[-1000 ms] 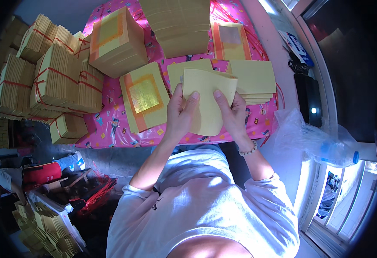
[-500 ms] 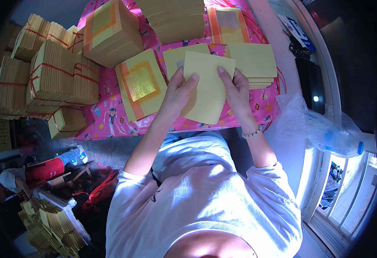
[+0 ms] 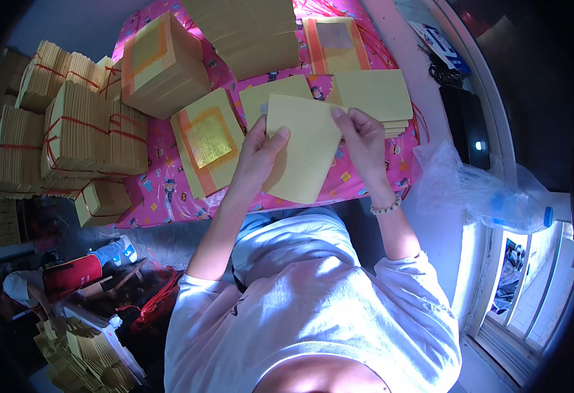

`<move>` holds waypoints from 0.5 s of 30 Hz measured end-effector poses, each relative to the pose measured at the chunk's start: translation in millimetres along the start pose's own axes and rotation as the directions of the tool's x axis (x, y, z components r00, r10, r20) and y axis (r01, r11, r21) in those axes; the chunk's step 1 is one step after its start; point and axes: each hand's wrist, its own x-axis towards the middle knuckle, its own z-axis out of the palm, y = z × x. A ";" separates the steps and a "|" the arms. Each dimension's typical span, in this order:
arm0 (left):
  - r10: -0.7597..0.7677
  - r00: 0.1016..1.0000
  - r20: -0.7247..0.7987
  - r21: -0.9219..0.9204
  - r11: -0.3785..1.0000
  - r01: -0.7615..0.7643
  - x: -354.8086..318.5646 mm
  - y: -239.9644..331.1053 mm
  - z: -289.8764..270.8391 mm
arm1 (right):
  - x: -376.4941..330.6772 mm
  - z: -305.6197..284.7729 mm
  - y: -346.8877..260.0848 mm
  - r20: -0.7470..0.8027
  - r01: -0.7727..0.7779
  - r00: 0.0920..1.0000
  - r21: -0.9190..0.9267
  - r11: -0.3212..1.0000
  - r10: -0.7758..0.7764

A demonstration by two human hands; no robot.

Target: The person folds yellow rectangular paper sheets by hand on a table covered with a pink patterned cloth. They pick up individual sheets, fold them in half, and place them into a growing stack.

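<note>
Over the near part of the table I hold a plain yellow sheet of joss paper (image 3: pixel 303 150), its top tilted away from me; whether it is one sheet or several I cannot tell. My left hand (image 3: pixel 259 152) grips its left edge, thumb on top. My right hand (image 3: pixel 363 143) pinches the upper right corner between thumb and fingers. Left of them lies a stack of joss paper with a gold foil square (image 3: pixel 213 145) framed in orange. A plain yellow stack (image 3: pixel 373 93) sits beyond my right hand, and another yellow sheet (image 3: pixel 277 90) lies partly hidden behind the held one.
The table wears a pink patterned cover (image 3: pixel 162 177). Tall paper stacks (image 3: pixel 169 72) and a silver-foil piece (image 3: pixel 336 44) stand farther back. Bundles tied with red string (image 3: pixel 77 128) pile up at left. A plastic bag (image 3: pixel 444 180) hangs at right. Another person (image 3: pixel 71 275) works at lower left.
The held paper has come slightly left and toward me. My right hand has shifted to its upper right corner, with the fingers more bent.
</note>
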 end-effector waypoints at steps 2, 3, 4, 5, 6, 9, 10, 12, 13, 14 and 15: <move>-0.011 1.000 0.011 0.008 1.000 0.011 -1.8 0.6 0.5 | 2.4 -9.0 3.9 0.023 -0.021 1.000 -0.016 1.000 0.021; -0.014 1.000 0.008 -0.001 1.000 0.014 -1.4 2.5 0.9 | 3.3 -9.3 3.2 0.042 -0.013 0.999 -0.022 1.000 0.013; -0.018 1.000 0.004 -0.010 1.000 0.018 -0.8 3.6 1.0 | 3.4 -7.9 1.1 0.060 -0.004 0.998 -0.027 1.000 0.006; -0.002 1.000 0.000 -0.018 1.000 0.002 -0.1 3.3 0.6 | -0.1 -5.2 -3.1 0.073 -0.057 0.996 0.016 0.998 0.056; 0.015 1.000 -0.006 -0.025 1.000 -0.015 1.0 2.4 -0.2 | -7.1 4.2 -19.8 0.090 -0.109 0.990 0.059 0.992 0.104; 0.034 0.999 0.012 -0.036 0.999 -0.033 3.4 4.6 2.6 | -22.9 4.4 -6.6 0.181 -0.113 0.978 0.046 0.993 0.103; 0.036 0.999 0.018 -0.035 0.999 -0.036 3.8 5.4 3.2 | -25.0 2.6 2.9 0.225 -0.088 0.971 0.023 0.996 0.080; -0.002 1.000 0.021 -0.041 0.999 0.003 5.8 1.7 1.0 | -24.4 -1.5 8.3 0.216 -0.059 0.974 -0.071 0.996 0.073; -0.021 1.000 0.021 -0.043 0.999 0.022 6.5 0.7 -0.4 | -23.7 -2.3 9.1 0.212 -0.044 0.975 -0.116 0.992 0.068; -0.017 1.000 0.010 -0.032 0.999 0.017 6.9 0.1 -0.9 | -23.0 -2.5 8.7 0.229 -0.101 0.966 -0.087 0.991 0.119; -0.012 1.000 0.004 -0.022 1.000 0.012 8.0 -0.6 0.1 | -22.3 -3.4 8.0 0.244 -0.157 0.955 -0.060 0.986 0.167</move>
